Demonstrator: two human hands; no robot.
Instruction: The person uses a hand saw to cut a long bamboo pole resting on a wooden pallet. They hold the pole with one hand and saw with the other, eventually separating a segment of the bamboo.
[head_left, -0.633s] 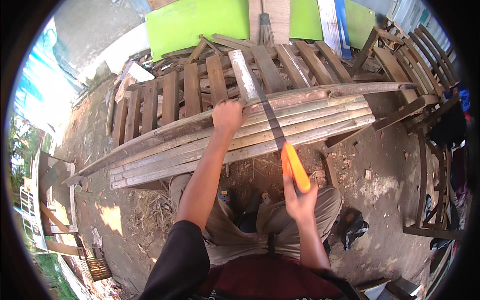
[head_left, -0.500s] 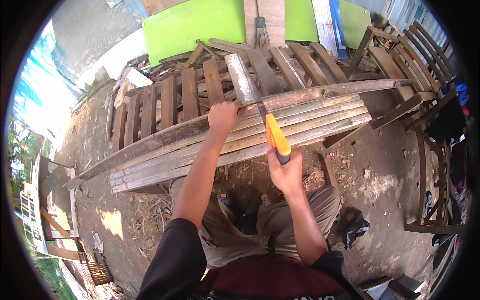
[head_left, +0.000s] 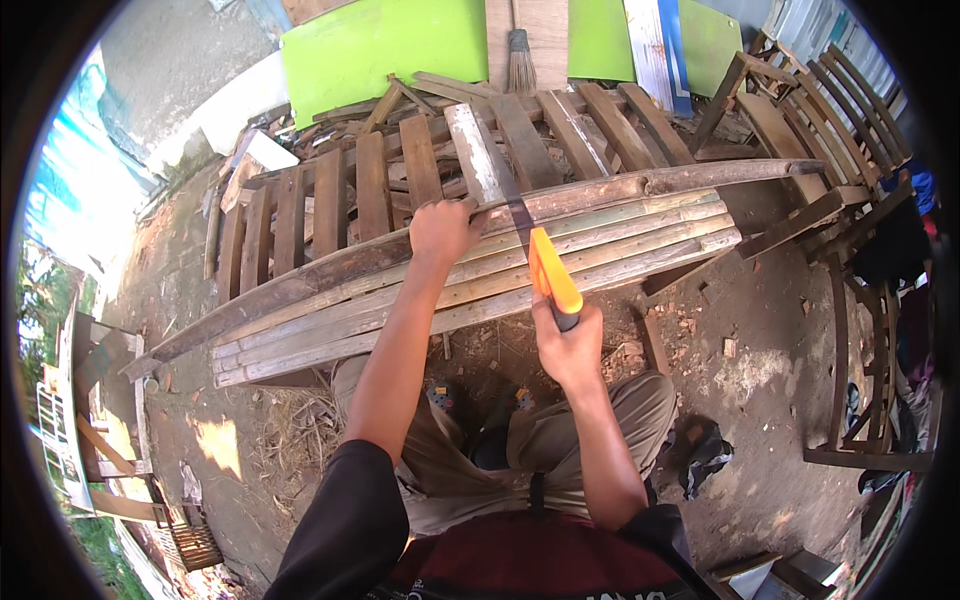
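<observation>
My right hand (head_left: pixel 570 345) is closed round the handle of a hand saw (head_left: pixel 553 275) with an orange and black grip. Its dark blade runs away from me and lies across a long brown wooden board (head_left: pixel 620 190). On that same board, just left of the blade, my left hand (head_left: pixel 443 232) presses down with its fingers curled over the far edge. Beneath and nearer to me are several pale, weathered wooden slats (head_left: pixel 330 338) laid side by side like a bench top. How deep the blade sits in the board I cannot tell.
Behind the board stands a slatted wooden frame (head_left: pixel 330 200), one slat (head_left: pixel 475 150) painted white. A broom (head_left: pixel 521 65) leans by green panels (head_left: pixel 390 60). Wooden chairs (head_left: pixel 840 120) are piled at the right. A black plastic bag (head_left: pixel 707 458) and wood scraps lie on the dirt floor.
The saw and my right hand have barely shifted, with slightly more blade showing above the board. My left hand keeps its hold on the board. The view has moved slightly.
</observation>
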